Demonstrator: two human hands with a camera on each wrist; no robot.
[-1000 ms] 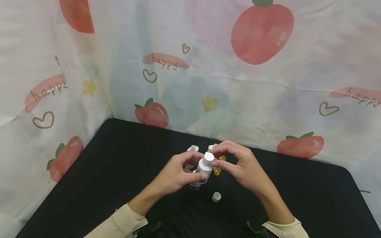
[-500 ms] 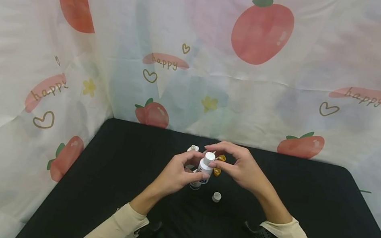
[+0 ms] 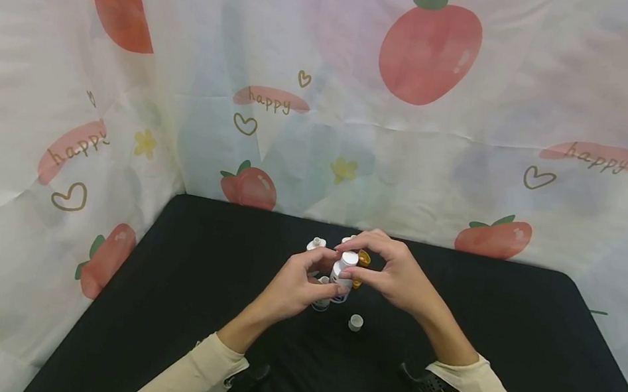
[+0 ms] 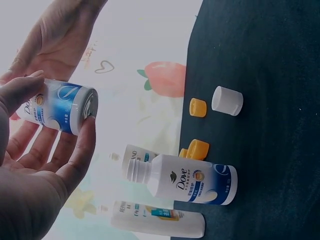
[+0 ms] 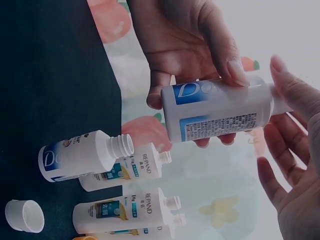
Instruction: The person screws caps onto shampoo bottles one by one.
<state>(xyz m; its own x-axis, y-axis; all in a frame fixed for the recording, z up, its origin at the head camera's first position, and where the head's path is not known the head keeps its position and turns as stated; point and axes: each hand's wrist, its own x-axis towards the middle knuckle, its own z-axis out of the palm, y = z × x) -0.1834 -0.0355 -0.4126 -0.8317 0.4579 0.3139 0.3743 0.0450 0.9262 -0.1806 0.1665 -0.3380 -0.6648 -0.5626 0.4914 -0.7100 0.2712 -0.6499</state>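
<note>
My left hand (image 3: 292, 287) grips a white and blue Dove bottle (image 5: 215, 107), held up off the table and tilted. At its top, a white cap (image 3: 349, 259) sits between the thumb and fingers of my right hand (image 3: 394, 271). A second Dove bottle (image 4: 195, 180) stands below on the table, its threaded neck bare. Near it, in the left wrist view, a loose white screw cap (image 4: 227, 101) rests on the cloth.
White REPAND bottles (image 5: 120, 212) stand capless behind the Dove bottle. Two yellow caps (image 4: 198, 107) lie near them on the black table (image 3: 208, 261). A printed curtain (image 3: 324, 37) rises along the back and left edges.
The gripped bottle has shifted slightly to the right. My right fingers have moved round the cap, the index finger reaching further left over its far side.
</note>
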